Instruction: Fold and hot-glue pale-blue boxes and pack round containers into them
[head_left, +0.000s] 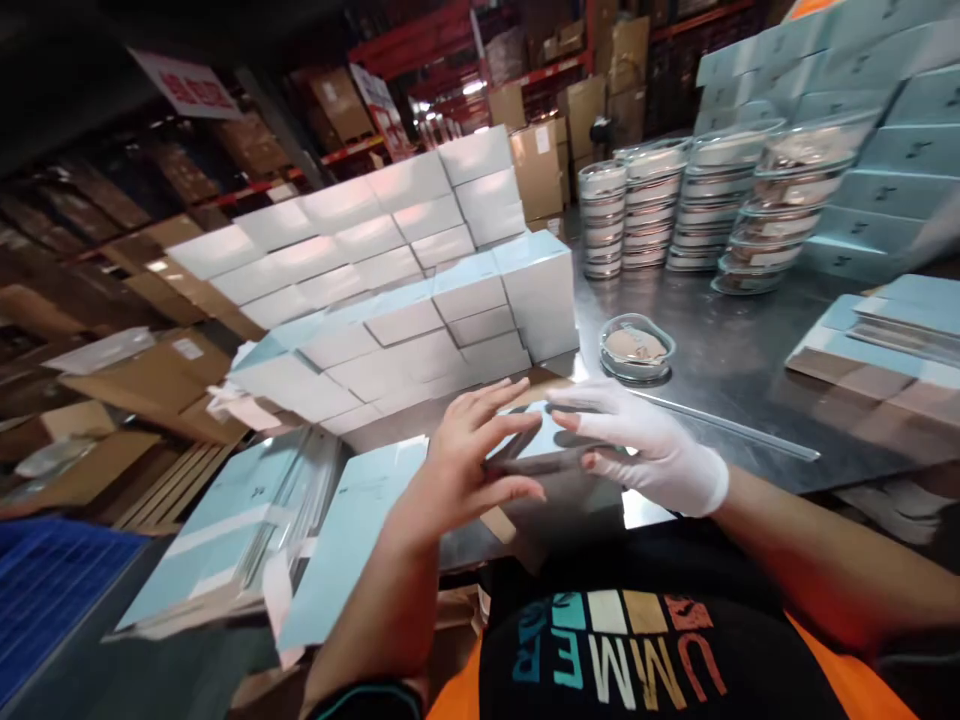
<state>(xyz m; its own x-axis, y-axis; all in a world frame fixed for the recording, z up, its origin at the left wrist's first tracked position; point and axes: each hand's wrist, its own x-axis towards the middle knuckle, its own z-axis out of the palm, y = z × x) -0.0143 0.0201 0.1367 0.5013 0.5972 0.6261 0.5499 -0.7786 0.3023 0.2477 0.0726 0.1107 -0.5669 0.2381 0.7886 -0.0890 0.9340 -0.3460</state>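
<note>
the left hand (480,455) is bare, with its fingers spread and a bit bent. the right hand (645,440) has a white glove on, but some finger tips poke out. its fingers are spread too. neither hand seems to pinch anything.

the small pale blue piece (541,430) is between the two hands, low over the desk (712,350). it is blurry, and fingers hide part of it, so i can't tell if they touch it.

to handle it well, i think both hands should take it softly by its sides, one on each side. it looks like card, so a hard squeeze could bend it. bare finger tips may feel the edges best.

the clear round tub (636,365) sits just past the right hand, and a long thin strip (735,425) lies beside it. the right arm should mind the strip, or it could get bumped. the white boxes (465,330) are piled in front, so small, slow moves seem best.
</note>
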